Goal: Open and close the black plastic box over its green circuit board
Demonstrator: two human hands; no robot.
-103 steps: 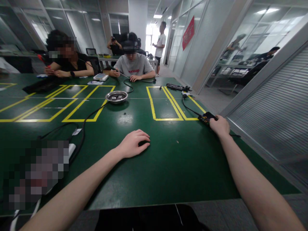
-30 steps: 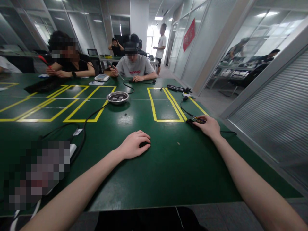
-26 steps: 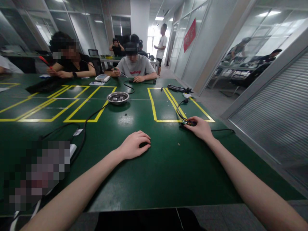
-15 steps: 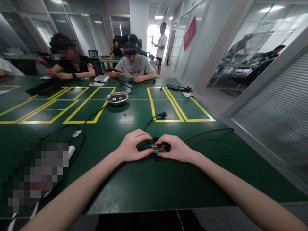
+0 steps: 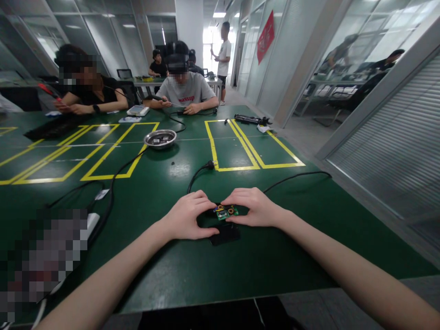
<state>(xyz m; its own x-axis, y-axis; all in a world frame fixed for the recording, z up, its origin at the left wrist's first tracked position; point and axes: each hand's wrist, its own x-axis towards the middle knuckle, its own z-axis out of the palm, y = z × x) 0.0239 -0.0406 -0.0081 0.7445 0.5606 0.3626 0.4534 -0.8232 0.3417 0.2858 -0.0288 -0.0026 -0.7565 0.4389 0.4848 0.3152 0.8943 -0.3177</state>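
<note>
A small green circuit board (image 5: 222, 213) with copper-wound coils sits between my hands, close above the table. My right hand (image 5: 256, 207) pinches it, fingers at the far edge and thumb at the near edge. My left hand (image 5: 187, 215) is at the board's left side, thumb and fingers spread apart; its fingertips reach the far left corner. Its thumb touches the left end of a flat black cover (image 5: 225, 234) lying on the table just in front of the board. Dark material behind the board is partly hidden by my fingers.
A black power plug (image 5: 210, 165) lies ahead, its cord running behind my left hand. Another black cable (image 5: 299, 178) extends right. A metal bowl (image 5: 160, 139) holds small metal parts. A white-edged power strip (image 5: 92, 224), partly blurred, lies left. Two people work across the green table (image 5: 165, 270).
The black cover has come away from the board and lies nearer me. My left thumb has moved down, widening its gap from the fingers. The plug has shifted left.
</note>
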